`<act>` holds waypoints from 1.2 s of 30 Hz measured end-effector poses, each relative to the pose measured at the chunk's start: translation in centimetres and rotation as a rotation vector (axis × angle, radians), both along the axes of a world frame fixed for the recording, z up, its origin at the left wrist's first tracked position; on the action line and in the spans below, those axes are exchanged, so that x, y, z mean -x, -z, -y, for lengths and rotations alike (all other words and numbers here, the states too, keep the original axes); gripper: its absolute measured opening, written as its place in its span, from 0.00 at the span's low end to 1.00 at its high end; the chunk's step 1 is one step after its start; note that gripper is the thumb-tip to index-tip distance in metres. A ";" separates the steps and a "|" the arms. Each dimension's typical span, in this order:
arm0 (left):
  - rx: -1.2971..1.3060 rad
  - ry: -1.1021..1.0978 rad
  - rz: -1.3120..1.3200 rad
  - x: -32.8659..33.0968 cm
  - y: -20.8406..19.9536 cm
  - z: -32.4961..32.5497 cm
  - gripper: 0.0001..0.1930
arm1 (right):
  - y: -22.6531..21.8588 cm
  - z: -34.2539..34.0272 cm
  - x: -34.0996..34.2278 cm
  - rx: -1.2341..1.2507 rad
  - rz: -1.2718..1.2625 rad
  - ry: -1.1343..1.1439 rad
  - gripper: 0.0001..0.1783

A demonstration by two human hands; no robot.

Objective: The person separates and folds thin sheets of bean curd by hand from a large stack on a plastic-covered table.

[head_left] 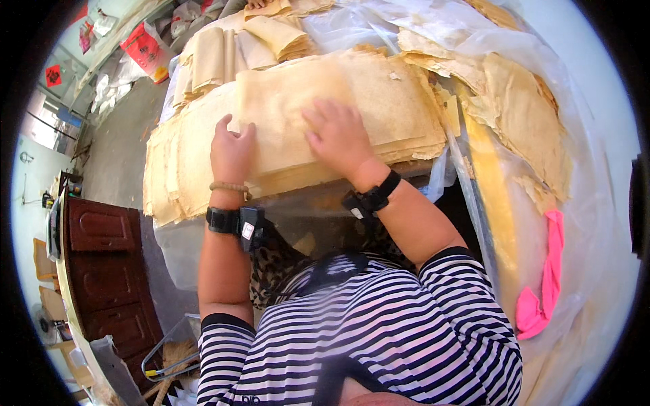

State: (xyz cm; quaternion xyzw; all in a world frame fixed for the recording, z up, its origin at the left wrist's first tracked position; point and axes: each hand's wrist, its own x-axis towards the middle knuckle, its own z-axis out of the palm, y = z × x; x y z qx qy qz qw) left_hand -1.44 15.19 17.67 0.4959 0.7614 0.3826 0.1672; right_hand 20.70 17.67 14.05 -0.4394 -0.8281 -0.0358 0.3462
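Observation:
A broad stack of thin, tan, rough-edged sheets [399, 101] lies across the surface in front of me. A smoother, paler sheet [291, 88] rests on top of it. My left hand [233, 152] is at the left edge of that sheet, with its thumb and a finger apart; its other fingers are hard to make out. To its right, my right hand [340, 139] lies over the pale sheet, fingers spread and somewhat blurred by motion. Neither hand shows anything gripped. Each wrist wears a black strap with a small device, and the left also has a beaded bracelet.
Folded tan sheets [208, 59] stand beyond the stack at the left. Torn sheets [521, 108] and clear plastic film [596, 203] cover the right side, with a pink cloth strip [542, 298]. A dark red wooden cabinet [105, 271] stands at the left. Another person's hand [257, 3] shows at the top.

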 end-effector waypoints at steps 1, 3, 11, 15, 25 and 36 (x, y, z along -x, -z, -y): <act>-0.002 0.005 0.001 0.2 0.4 -0.3 0.30 | -0.1 0.1 0.2 -0.017 -0.023 -0.022 0.20; -0.100 0.100 0.400 1.2 1.7 -1.0 0.34 | -0.5 0.7 -0.2 -0.031 -0.040 -0.036 0.20; 0.167 0.297 -0.355 12.3 -3.1 -3.0 0.35 | 1.4 11.4 -10.3 1.571 -0.753 -0.176 0.23; -0.084 0.247 -0.882 8.6 -3.4 -0.9 0.29 | 4.1 11.8 -10.2 1.592 -1.008 -0.058 0.33; -0.119 0.588 -0.713 -2.7 0.4 9.4 0.36 | 3.7 10.7 -7.2 1.583 -1.035 -0.111 0.13; -0.333 0.733 -0.393 -1.5 0.8 9.3 0.25 | 1.0 10.3 -6.8 1.763 -1.218 -0.351 0.28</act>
